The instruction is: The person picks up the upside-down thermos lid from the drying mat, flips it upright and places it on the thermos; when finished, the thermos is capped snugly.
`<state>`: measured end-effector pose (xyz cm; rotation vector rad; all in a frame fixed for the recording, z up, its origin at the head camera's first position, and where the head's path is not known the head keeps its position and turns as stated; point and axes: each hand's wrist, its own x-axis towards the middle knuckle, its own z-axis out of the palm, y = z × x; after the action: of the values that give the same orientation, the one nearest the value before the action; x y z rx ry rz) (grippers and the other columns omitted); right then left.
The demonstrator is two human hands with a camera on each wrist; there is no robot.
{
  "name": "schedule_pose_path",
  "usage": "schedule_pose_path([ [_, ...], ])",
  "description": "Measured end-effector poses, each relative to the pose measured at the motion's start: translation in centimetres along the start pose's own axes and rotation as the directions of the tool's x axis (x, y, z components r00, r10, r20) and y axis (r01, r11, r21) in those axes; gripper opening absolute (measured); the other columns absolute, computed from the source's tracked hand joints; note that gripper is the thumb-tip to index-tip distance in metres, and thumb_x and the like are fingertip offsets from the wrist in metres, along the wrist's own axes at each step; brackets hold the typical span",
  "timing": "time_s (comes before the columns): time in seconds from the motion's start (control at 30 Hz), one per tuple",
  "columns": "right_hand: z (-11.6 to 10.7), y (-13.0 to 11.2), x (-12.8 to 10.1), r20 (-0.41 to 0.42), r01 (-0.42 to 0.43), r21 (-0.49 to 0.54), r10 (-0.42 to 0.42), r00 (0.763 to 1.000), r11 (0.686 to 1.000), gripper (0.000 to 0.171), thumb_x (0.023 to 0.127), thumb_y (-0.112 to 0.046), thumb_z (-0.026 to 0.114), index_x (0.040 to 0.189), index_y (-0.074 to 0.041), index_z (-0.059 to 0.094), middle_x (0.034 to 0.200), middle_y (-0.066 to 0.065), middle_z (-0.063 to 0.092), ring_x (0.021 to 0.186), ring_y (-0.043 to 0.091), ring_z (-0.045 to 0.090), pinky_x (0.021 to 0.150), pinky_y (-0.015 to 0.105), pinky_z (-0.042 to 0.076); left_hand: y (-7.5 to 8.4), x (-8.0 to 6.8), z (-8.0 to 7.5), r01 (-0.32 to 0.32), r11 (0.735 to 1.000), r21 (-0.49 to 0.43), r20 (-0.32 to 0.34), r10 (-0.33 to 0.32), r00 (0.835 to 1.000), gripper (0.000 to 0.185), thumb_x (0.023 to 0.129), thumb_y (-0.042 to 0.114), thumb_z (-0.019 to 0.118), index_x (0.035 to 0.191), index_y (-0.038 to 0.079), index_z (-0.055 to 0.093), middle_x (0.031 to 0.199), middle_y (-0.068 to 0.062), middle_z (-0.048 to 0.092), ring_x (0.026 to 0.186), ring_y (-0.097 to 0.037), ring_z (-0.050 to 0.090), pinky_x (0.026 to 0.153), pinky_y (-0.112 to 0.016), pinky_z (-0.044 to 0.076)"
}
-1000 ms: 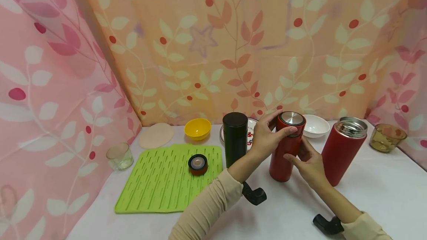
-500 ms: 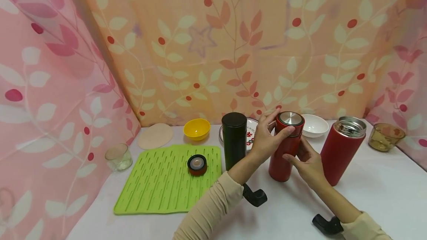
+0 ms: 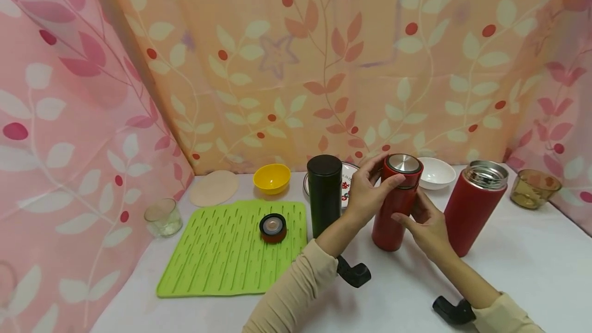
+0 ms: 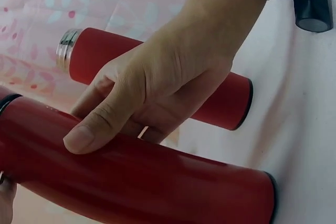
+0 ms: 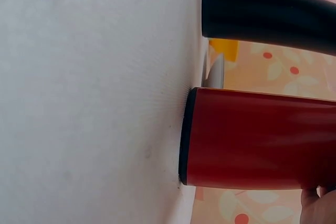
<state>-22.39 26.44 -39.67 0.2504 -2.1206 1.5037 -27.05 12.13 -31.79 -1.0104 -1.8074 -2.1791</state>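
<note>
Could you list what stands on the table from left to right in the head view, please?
Clear glass → green mat → yellow bowl → black flask → red flask with lid, held by both hands → white bowl → open red flask → amber glass bowl.

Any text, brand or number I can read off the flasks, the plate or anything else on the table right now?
Nothing can be read.
Plate behind the black flask: red marks on the face, too small and blurred to read, partly hidden by the left hand.
Red flask held by both hands: no print visible in any view.
Open red flask: no print visible.
Loose cap on the green mat: no print visible.
</note>
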Motion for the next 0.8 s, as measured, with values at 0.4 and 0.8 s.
schedule_pose_path([
  [0.4, 0.0, -0.2, 0.0, -0.001, -0.005, -0.019, 0.005, 1.000, 1.000, 0.078, 0.082, -0.008, 0.066, 0.146, -0.026, 0.025, 0.139, 0.002, 0.047, 0.107, -0.014, 0.048, 0.086, 0.004, 0.041, 0.5, 0.1, 1.3, 0.062, 0.988, 0.143, -0.111, -0.046, 0.993, 0.060, 0.071, 0.018, 0.079, 0.125, 0.011, 0.053, 0.115, 0.006, 0.047, 0.105, 0.003, 0.048, 0.094, -0.015, 0.042],
  [0.8, -0.1, -0.1, 0.0, 0.001, -0.015, -0.003, 0.015, 1.000, 1.000, 0.080, 0.081, -0.005, 0.068, 0.145, -0.027, 0.026, 0.135, -0.004, 0.050, 0.107, -0.011, 0.050, 0.086, 0.005, 0.041, 1.7, -1.0, 0.8, 0.055, 0.994, 0.100, -0.078, -0.047, 0.996, 0.050, 0.085, 0.013, 0.065, 0.132, 0.007, 0.048, 0.125, -0.005, 0.052, 0.116, -0.006, 0.048, 0.098, -0.021, 0.041],
])
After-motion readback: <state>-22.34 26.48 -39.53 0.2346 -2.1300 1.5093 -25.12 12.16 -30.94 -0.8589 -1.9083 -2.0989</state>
